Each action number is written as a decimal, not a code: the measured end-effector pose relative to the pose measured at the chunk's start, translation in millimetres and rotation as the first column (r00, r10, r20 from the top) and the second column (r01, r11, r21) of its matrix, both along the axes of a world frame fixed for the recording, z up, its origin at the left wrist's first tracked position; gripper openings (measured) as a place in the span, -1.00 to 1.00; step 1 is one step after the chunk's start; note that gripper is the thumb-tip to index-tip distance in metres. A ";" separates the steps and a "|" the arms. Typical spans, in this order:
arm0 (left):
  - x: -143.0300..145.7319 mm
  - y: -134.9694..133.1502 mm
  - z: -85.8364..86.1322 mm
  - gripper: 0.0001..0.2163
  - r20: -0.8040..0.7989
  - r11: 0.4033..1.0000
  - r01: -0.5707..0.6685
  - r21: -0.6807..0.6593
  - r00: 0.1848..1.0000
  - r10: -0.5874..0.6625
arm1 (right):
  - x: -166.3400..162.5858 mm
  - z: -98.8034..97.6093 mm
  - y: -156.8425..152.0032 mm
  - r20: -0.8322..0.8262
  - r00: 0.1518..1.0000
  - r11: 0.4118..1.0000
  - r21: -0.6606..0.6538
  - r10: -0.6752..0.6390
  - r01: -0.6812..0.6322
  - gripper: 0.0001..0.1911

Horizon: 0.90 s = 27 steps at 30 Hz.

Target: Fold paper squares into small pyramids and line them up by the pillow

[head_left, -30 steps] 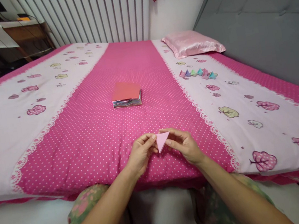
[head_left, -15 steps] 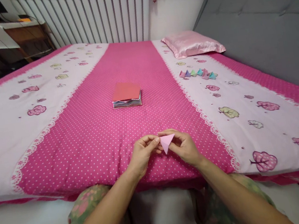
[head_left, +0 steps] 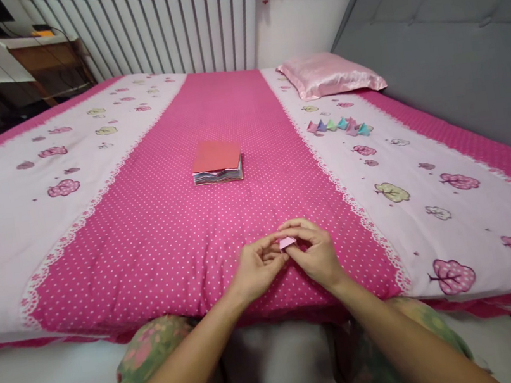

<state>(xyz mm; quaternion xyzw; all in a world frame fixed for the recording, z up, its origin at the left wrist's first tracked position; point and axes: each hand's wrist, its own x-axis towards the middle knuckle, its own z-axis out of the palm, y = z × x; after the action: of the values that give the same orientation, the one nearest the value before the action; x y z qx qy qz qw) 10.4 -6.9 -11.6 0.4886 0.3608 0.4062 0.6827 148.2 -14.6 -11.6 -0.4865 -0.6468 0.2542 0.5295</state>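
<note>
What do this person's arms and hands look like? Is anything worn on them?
Both forearms are bare, no sleeves in view. The left hand and right hand wear no gloves; no ring, watch or bracelet shows. On the knees below is green cloth with pink flowers.

A home bedroom: a made bed point(head_left: 156, 232) with pillow point(head_left: 329, 73), white radiator point(head_left: 154, 30) behind

We logged: paper piece point(head_left: 287, 242), pale pink; bedspread point(head_left: 184, 228), hot pink with white dots (side panels paler, printed with pink and green trees); paper stack point(head_left: 215, 156), red on top; pillow point(head_left: 329, 73), glossy pink; headboard point(head_left: 452, 28), plain grey.
</note>
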 end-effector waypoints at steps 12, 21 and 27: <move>-4.9 3.2 14.2 -0.76 0.126 0.994 -0.074 -0.081 0.989 0.083 | 12.5 9.3 5.5 0.106 0.958 0.964 -0.027 0.266 -0.264 -0.64; -8.3 2.5 12.7 -0.70 0.231 0.985 -0.044 -0.165 0.969 0.082 | 13.0 4.9 7.5 0.125 0.958 0.966 -0.004 0.257 -0.258 -0.72; -5.5 5.3 5.0 -0.66 0.200 0.990 -0.056 -0.127 0.976 0.081 | 13.1 5.3 7.6 -0.018 0.988 0.986 -0.074 0.151 -0.152 -0.59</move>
<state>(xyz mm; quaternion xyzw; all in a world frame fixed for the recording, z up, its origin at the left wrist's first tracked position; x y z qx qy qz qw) 5.0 -1.6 -6.6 0.3893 0.3291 0.4551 0.7301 161.3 -7.0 -6.3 -0.4539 -0.6687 0.3210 0.4938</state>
